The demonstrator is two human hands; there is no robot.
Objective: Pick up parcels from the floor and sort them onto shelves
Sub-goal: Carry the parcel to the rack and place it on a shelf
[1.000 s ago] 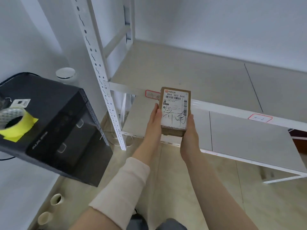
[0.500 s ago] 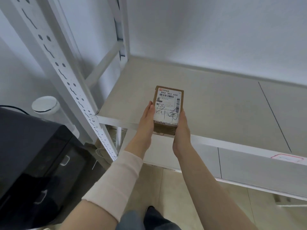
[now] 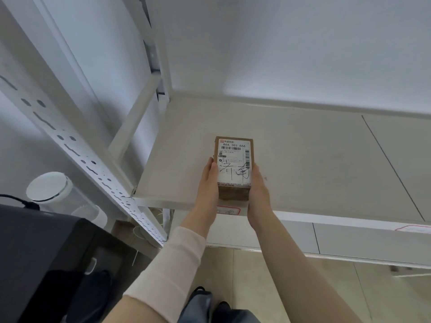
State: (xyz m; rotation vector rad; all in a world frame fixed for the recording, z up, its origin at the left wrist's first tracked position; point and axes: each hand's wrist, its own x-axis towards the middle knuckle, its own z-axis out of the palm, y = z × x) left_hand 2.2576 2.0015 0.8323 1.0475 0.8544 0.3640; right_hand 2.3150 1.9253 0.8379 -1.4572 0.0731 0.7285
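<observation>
Brown cardboard parcel (image 3: 234, 167) with a white label sits mid-frame, over the front of the beige shelf (image 3: 303, 159). The left hand (image 3: 208, 183) and right hand (image 3: 257, 191) press flat against its two sides.

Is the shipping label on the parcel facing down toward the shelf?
No, the label faces up toward the camera on the small cardboard parcel, showing its barcode and handwriting.

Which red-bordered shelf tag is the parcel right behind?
The left tag, between both wrists on the shelf's front edge, directly under the parcel; the other tag sits far right.
</observation>
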